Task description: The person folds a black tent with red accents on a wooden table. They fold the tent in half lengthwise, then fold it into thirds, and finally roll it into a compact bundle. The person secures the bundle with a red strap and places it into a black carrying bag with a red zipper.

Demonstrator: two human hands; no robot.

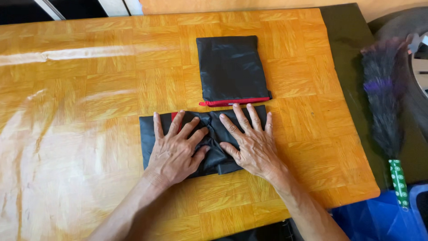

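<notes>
Wooden table (89, 111), hands pressing cloth (151, 134).

We see a glossy wooden bench (89, 111) with a parquet pattern in orange-yellow tones, bright reflections streaking its left part. Two black cloth pieces lie directly on it. The folded black cloth with a red edge (232, 69) lies flat toward the far middle, its red trim facing us. Just beside it, nearer us, lies the black cloth with a red patch (149, 134), partly creased at its centre, spread crosswise, close to the bench's near edge.
</notes>
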